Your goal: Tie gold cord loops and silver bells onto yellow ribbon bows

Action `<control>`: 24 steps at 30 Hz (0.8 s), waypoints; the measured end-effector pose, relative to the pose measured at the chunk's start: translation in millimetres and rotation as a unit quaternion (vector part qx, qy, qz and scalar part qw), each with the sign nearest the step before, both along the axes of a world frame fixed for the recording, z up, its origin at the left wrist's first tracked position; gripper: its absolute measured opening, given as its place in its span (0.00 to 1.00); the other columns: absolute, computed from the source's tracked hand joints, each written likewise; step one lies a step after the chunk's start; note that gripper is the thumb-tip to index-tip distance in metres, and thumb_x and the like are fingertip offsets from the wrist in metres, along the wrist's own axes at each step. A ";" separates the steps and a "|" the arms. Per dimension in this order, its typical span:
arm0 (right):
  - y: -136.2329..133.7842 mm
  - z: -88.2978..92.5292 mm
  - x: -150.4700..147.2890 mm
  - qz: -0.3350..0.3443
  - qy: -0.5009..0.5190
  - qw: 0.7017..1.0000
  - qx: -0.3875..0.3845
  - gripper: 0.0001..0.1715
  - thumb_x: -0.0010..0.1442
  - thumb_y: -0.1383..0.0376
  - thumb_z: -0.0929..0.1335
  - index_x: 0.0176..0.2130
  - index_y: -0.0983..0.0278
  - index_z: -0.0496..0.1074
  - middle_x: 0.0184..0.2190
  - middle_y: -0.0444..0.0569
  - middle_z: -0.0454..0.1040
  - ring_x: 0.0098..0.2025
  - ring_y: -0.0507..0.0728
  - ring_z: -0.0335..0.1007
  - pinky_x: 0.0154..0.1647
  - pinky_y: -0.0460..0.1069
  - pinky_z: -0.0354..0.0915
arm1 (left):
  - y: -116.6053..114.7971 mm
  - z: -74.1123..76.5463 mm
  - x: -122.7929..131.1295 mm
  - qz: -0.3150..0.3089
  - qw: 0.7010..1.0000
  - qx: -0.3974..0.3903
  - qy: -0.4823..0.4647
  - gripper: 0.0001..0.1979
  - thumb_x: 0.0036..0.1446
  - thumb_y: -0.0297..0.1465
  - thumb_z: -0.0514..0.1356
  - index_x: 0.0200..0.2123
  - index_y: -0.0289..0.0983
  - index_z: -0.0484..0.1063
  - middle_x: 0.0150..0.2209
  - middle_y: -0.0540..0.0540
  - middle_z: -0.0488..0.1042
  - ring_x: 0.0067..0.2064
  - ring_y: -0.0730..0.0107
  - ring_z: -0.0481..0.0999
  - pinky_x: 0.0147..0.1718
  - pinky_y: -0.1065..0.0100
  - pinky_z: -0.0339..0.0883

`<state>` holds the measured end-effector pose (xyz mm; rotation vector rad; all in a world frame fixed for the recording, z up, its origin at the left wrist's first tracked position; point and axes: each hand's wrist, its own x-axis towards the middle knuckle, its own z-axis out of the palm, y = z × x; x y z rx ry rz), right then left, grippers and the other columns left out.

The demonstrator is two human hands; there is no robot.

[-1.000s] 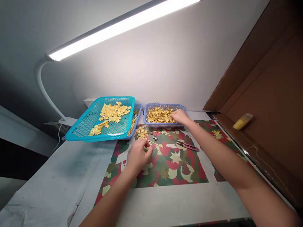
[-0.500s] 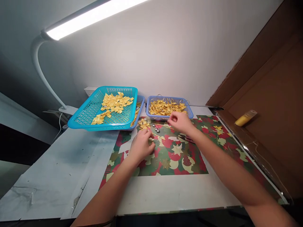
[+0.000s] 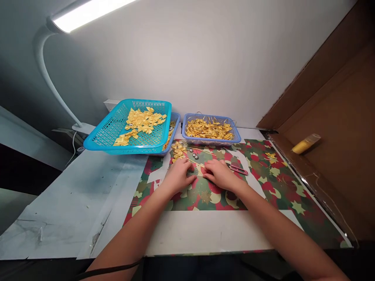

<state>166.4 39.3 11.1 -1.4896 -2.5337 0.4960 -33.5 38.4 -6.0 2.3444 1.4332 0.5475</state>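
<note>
On the patterned sheet, my left hand (image 3: 179, 176) is closed in a pinch at a thin gold cord (image 3: 195, 162). A thin loop shows by its fingertips. My right hand (image 3: 219, 174) faces it a short gap away, its fingers pinched where the cord's other stretch meets them; the exact hold is partly hidden. Just beyond the hands lie several small silver bells (image 3: 195, 156) and a small pile of gold bows (image 3: 178, 150). Pink-handled snips (image 3: 238, 169) lie right of my right hand, partly covered by it.
A turquoise basket (image 3: 99, 145) of gold bows rests tilted over a blue basket (image 3: 175, 134) at left. Another blue basket (image 3: 215, 142) holds corded gold bows at the back. A lamp (image 3: 43, 70) stands left; a yellow-filled tube (image 3: 306, 144) lies right by a cardboard wall (image 3: 328, 93).
My right hand has come down and left from beside the back basket to the cord near my left hand. My left hand stays in nearly the same place. The view has shifted slightly.
</note>
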 end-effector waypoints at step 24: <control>-40.4 -10.1 23.5 -0.013 0.088 0.996 -0.023 0.05 0.61 0.68 0.69 0.32 0.61 0.69 0.34 0.44 0.72 0.41 0.56 0.66 0.48 0.55 0.56 | 0.9 -10.0 -0.5 0.001 0.993 0.029 0.113 0.35 0.59 0.52 0.53 0.65 0.43 0.59 0.72 0.40 0.37 0.71 0.41 0.34 0.65 0.40 0.30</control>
